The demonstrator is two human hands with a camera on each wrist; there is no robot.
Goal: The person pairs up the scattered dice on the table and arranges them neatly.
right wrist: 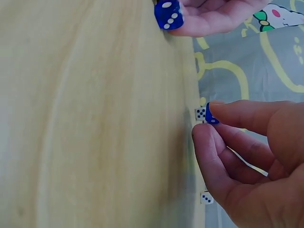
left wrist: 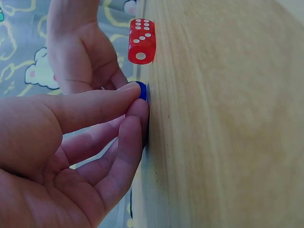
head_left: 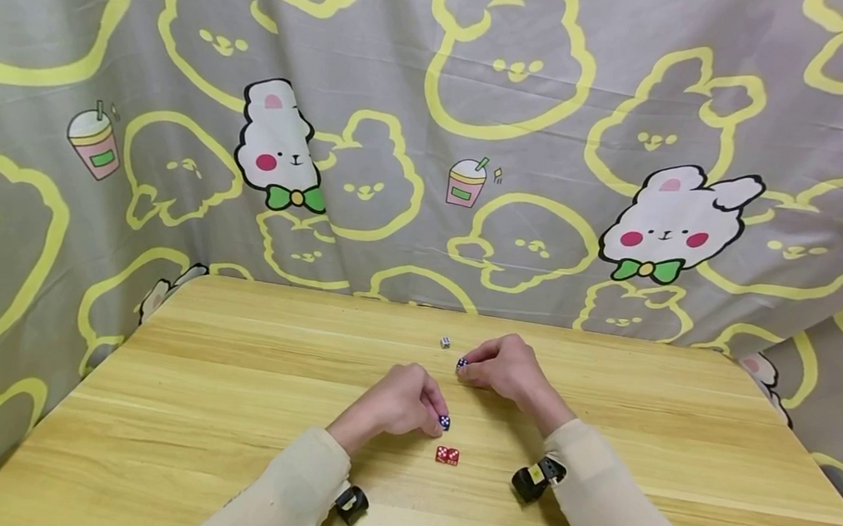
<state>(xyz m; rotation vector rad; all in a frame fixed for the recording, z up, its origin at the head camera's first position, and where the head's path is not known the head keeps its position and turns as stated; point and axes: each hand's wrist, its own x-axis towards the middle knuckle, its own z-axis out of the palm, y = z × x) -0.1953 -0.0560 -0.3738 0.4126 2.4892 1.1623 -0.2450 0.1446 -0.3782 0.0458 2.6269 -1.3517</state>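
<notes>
My left hand (head_left: 400, 399) pinches a blue die (head_left: 444, 423) with white pips between thumb and fingertips, close over the table. In the left wrist view that blue die (left wrist: 142, 90) is mostly covered by the thumb. Farther back, my right hand (head_left: 509, 366) pinches a second blue die (head_left: 462, 364) by its fingertips. Two red dice (head_left: 447, 456) sit side by side just in front of the left hand. Beyond the right fingertips is a white die (head_left: 445, 342) with dark pips. The right wrist view shows another white die (right wrist: 206, 197), partly behind the right fingers.
The dice are on a wooden table (head_left: 231, 380). A grey curtain (head_left: 399, 86) with yellow outlines and cartoon figures hangs along its back edge and at both sides. Black wrist cameras (head_left: 528, 483) are strapped at both sleeves.
</notes>
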